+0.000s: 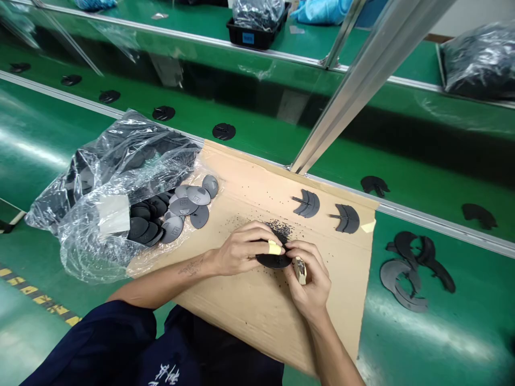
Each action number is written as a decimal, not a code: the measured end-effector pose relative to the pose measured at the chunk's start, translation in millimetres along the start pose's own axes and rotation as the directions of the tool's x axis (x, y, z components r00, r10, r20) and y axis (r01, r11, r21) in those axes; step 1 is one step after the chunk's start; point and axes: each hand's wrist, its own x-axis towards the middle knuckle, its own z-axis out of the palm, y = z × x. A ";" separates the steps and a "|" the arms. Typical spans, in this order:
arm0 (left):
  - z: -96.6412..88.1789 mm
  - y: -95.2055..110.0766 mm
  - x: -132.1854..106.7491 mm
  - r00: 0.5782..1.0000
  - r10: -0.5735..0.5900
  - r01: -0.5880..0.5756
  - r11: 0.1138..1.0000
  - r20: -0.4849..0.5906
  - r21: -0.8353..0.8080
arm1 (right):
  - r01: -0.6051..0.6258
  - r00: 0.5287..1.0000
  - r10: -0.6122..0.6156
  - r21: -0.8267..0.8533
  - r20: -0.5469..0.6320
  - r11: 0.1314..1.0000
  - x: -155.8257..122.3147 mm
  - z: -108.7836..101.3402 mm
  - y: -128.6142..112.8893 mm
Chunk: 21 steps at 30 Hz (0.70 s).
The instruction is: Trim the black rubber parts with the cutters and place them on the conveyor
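Note:
My left hand pinches a round black plastic disc over a sheet of brown cardboard; a yellow cot covers one fingertip. My right hand is closed on a small beige-handled tool pressed at the disc's right edge. Black shavings lie just beyond the hands. Two trimmed black fan-shaped parts rest on the cardboard further back.
A clear plastic bag spills several grey and black discs at left. Cut-off black pieces lie on the green table at right. More black parts ride the green conveyor behind a metal rail. A slanted metal post rises ahead.

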 end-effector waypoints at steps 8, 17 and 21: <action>2.0 -2.4 -5.3 0.974 -0.163 0.176 0.982 0.156 -0.074 | -0.244 0.966 0.216 0.237 0.140 0.940 4.4 -2.3 -1.4; -6.3 -3.1 -1.1 0.924 -0.262 0.337 0.901 0.278 -0.272 | -0.469 0.883 0.338 0.584 0.326 0.663 1.9 -12.8 8.2; -1.5 -4.4 -2.5 0.861 -0.458 0.509 0.769 0.223 -0.386 | -0.544 0.832 0.464 0.611 0.304 0.575 1.9 -13.0 9.4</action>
